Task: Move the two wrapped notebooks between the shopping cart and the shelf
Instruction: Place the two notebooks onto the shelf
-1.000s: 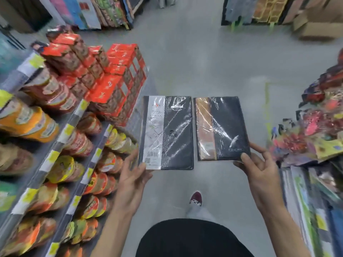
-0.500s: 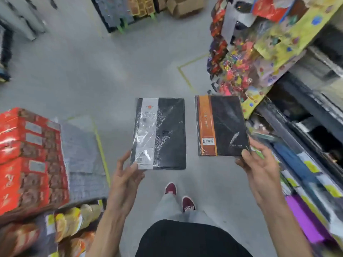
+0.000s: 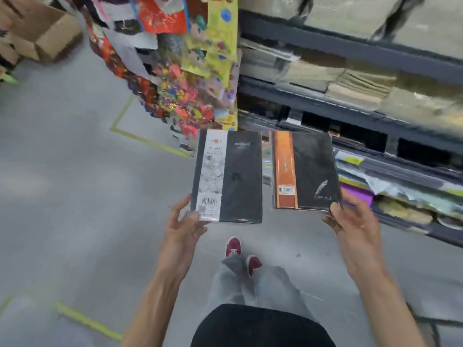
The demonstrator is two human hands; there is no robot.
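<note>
A dark-railed shelf (image 3: 350, 51) stacked with paper goods fills the right side above the grey floor (image 3: 75, 196). Two wrapped notebooks are held side by side in the air, covers up, long axes running away from the person, far ends toward the shelf. The white-banded notebook (image 3: 233, 176) carries a barcode near its close end; the orange-banded notebook (image 3: 308, 171) shows a barcode label and a white feather emblem, while the small lettering is too blurred to read. The left hand (image 3: 183, 226) pinches the first at its near left corner; the right hand (image 3: 350, 221) grips the second at its near right corner.
</note>
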